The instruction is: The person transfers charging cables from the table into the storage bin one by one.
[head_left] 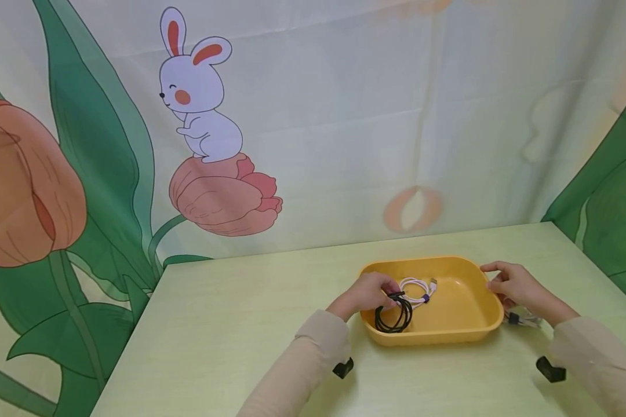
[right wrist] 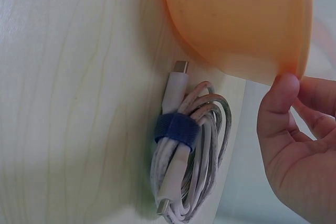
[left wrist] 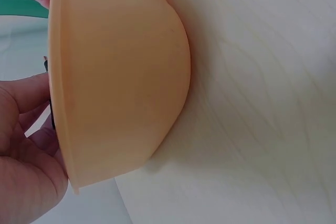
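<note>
A yellow-orange plastic tray (head_left: 466,301) with raised walls sits on the table. My left hand (head_left: 367,292) reaches over its left end and pinches a coiled black cable (head_left: 408,317) inside it. Just behind that coil, a white USB cable (head_left: 412,280) lies bundled in the tray with a dark tie. At the opposite end, my right hand (head_left: 519,286) holds the rim between thumb and fingers, also clear in the right wrist view. Below this hand, outside the tray, lies a white-grey USB-C cable (right wrist: 205,145), bound by a blue strap (right wrist: 177,129). In the left wrist view the tray wall hides most of the black cable.
The pale wooden table (head_left: 240,336) extends left and in front of the tray. Behind it hangs a curtain (head_left: 323,127) printed with a rabbit and tulips. Black wrist devices (head_left: 344,368) show under both sleeves.
</note>
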`<control>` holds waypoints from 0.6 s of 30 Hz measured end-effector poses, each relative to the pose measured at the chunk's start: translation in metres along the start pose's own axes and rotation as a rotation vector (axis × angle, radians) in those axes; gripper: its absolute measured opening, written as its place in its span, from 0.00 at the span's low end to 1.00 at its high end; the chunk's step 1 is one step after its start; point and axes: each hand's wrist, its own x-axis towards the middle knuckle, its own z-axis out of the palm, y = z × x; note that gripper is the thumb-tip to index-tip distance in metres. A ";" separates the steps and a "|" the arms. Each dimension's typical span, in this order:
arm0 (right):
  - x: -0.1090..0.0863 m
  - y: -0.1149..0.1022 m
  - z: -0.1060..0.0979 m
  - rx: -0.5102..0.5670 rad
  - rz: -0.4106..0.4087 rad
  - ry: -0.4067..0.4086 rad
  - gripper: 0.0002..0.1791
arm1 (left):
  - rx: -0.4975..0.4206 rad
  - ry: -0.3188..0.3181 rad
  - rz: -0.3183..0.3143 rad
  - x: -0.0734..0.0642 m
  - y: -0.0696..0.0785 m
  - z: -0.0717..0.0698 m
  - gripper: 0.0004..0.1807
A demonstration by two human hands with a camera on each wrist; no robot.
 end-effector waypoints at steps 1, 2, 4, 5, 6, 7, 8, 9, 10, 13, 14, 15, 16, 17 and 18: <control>0.000 0.000 0.000 0.001 0.002 -0.001 0.25 | 0.005 -0.005 0.002 0.001 0.000 0.000 0.10; 0.000 0.000 0.000 0.001 0.002 -0.002 0.25 | 0.008 -0.009 0.005 0.001 -0.001 0.001 0.10; 0.000 0.000 0.000 0.002 0.002 -0.003 0.25 | 0.014 -0.024 0.007 0.002 -0.001 0.000 0.10; 0.000 0.000 0.000 0.004 0.003 -0.003 0.25 | 0.021 -0.031 0.009 0.002 -0.001 0.000 0.10; -0.001 0.000 0.000 0.005 0.004 -0.004 0.25 | 0.029 -0.041 0.011 0.002 0.000 -0.001 0.10; 0.000 0.000 0.000 0.006 0.004 -0.004 0.25 | 0.034 -0.053 0.013 0.002 0.000 -0.001 0.10; 0.000 0.000 0.000 0.006 0.001 -0.005 0.25 | 0.040 -0.066 0.015 0.002 0.001 -0.002 0.10; 0.000 0.000 0.000 0.008 0.002 -0.005 0.25 | 0.050 -0.078 0.017 0.002 0.001 -0.003 0.10; 0.000 0.000 -0.001 0.008 0.003 -0.005 0.25 | 0.062 -0.090 0.021 0.002 0.001 -0.003 0.10; 0.000 0.001 -0.001 0.009 -0.001 -0.005 0.25 | 0.081 -0.125 0.023 0.002 0.003 -0.004 0.10; 0.000 0.001 -0.001 0.008 -0.002 -0.006 0.25 | 0.089 -0.134 0.024 0.003 0.003 -0.004 0.10; 0.000 0.001 -0.001 0.009 -0.001 -0.005 0.25 | 0.095 -0.142 0.023 0.003 0.004 -0.004 0.10; 0.000 0.000 -0.001 0.009 0.000 -0.005 0.25 | 0.099 -0.149 0.023 0.003 0.005 -0.005 0.10; 0.000 0.000 -0.001 0.009 0.001 -0.006 0.25 | 0.101 -0.154 0.023 0.003 0.005 -0.005 0.10; -0.001 0.000 -0.001 0.008 0.000 -0.005 0.25 | 0.105 -0.159 0.024 0.003 0.005 -0.005 0.10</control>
